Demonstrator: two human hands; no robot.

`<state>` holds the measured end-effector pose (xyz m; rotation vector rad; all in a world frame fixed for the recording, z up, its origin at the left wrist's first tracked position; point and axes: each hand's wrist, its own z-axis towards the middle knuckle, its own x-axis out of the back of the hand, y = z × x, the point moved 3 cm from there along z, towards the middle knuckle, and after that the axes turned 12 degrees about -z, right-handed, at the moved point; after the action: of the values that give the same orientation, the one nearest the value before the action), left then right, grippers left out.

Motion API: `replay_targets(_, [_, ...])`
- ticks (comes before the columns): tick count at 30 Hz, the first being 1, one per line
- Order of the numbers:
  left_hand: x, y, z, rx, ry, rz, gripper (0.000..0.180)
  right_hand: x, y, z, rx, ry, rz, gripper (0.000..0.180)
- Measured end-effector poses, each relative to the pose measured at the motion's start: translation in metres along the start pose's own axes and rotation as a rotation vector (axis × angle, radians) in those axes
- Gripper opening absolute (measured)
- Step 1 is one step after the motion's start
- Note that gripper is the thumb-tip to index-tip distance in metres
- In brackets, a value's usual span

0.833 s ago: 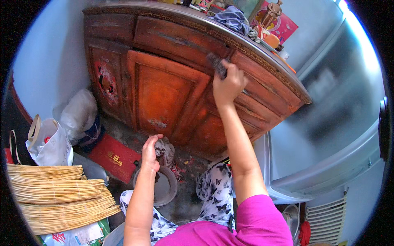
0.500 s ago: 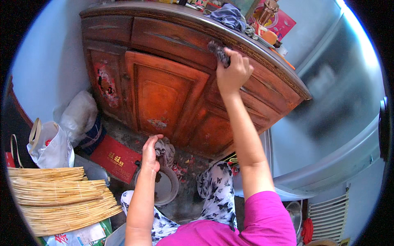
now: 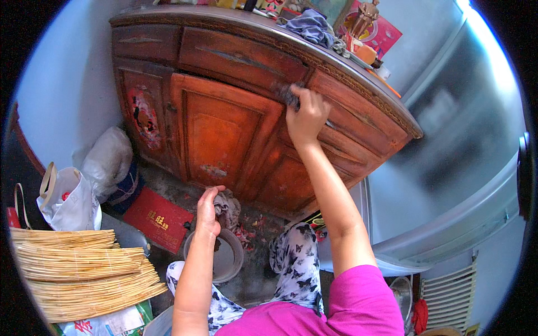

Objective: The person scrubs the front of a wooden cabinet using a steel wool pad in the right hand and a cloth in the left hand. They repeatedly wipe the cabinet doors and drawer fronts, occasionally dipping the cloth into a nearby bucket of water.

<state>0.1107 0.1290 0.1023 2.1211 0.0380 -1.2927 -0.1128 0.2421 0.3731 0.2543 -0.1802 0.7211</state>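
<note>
My right hand (image 3: 307, 115) is closed around a dark, fuzzy steel wool pad (image 3: 290, 96), its edges blurred by motion. It presses the pad to the front of a reddish-brown wooden cabinet (image 3: 224, 126), on the frame between the upper drawers and the doors. Lower down, my left hand (image 3: 209, 211) is closed on a crumpled grey-beige cloth (image 3: 227, 209), with its palm turned right and part of the grip hidden. Beneath that hand, a round pale plastic basin (image 3: 238, 263) stands on the floor between my knees, partly covered by my forearm.
Bundled straw-coloured stalks (image 3: 84, 274) lie left, near a white bag (image 3: 70, 199) and a flat red box (image 3: 157, 218). A blue-grey cloth (image 3: 310, 27) and small items sit on the cabinet top. A pale grey appliance (image 3: 448, 224) stands close on the right.
My right hand has moved the steel wool pad down and slightly left across the cabinet front. My left hand and its cloth have barely shifted.
</note>
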Motion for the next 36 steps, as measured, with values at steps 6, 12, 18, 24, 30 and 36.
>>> replay_targets(6, [0.0,0.006,-0.013,-0.013,0.004,0.01,0.023,0.015,0.004,0.018,0.029,0.159,0.035,0.042])
replay_targets(12, [-0.007,0.005,-0.005,-0.031,0.0,0.032,0.024,0.006,0.006,0.018,-0.059,0.086,-0.02,0.039])
replay_targets(18, [-0.003,0.0,-0.009,0.008,-0.005,0.019,0.024,0.021,0.003,0.022,0.039,0.047,0.014,0.042])
replay_targets(24, [-0.007,-0.003,-0.007,0.008,-0.014,0.049,0.024,0.01,0.009,0.028,-0.079,0.104,-0.091,0.049])
replay_targets(30, [0.001,-0.001,-0.007,0.01,0.002,0.018,0.024,0.02,0.006,0.011,0.04,-0.048,0.003,0.041])
replay_targets(36, [-0.003,-0.004,-0.007,0.006,0.011,0.053,0.024,0.009,0.007,0.035,-0.043,0.125,-0.031,0.04])
